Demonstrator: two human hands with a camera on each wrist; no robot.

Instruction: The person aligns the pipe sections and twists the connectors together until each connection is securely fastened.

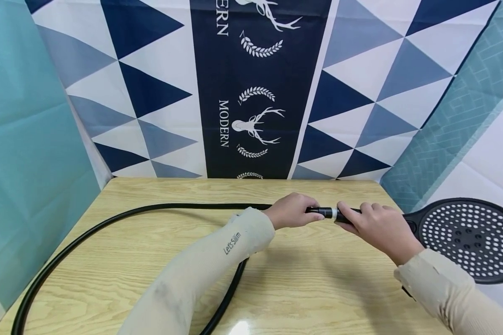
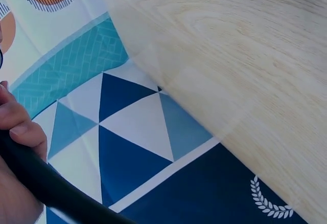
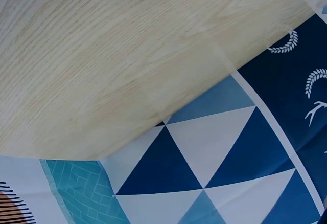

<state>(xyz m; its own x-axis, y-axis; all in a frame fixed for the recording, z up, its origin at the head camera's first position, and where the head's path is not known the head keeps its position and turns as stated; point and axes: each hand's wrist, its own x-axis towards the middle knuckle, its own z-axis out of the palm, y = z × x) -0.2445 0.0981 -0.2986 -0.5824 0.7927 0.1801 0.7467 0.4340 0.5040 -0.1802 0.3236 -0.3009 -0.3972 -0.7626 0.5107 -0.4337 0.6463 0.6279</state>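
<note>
My left hand [image 1: 292, 210] grips the end of a thick black hose [image 1: 211, 206] above the far part of the table. In the left wrist view, the fingers [image 2: 25, 132] curl round the hose [image 2: 61, 193]. My right hand [image 1: 379, 228] holds the handle of a black shower head [image 1: 471, 239], whose round perforated face extends past the right table edge. Between the hands, a black connector [image 1: 325, 212] and a white ring [image 1: 334, 213] line up with the handle. The right wrist view shows mostly tabletop and cloth, with the right hand out of sight.
From the left hand the hose loops round the left side of the wooden table [image 1: 121, 279], and another stretch passes under the left sleeve [image 1: 205, 260]. Patterned cloth [image 1: 251, 93] hangs behind the table, with teal cloth [image 1: 33, 139] at the left.
</note>
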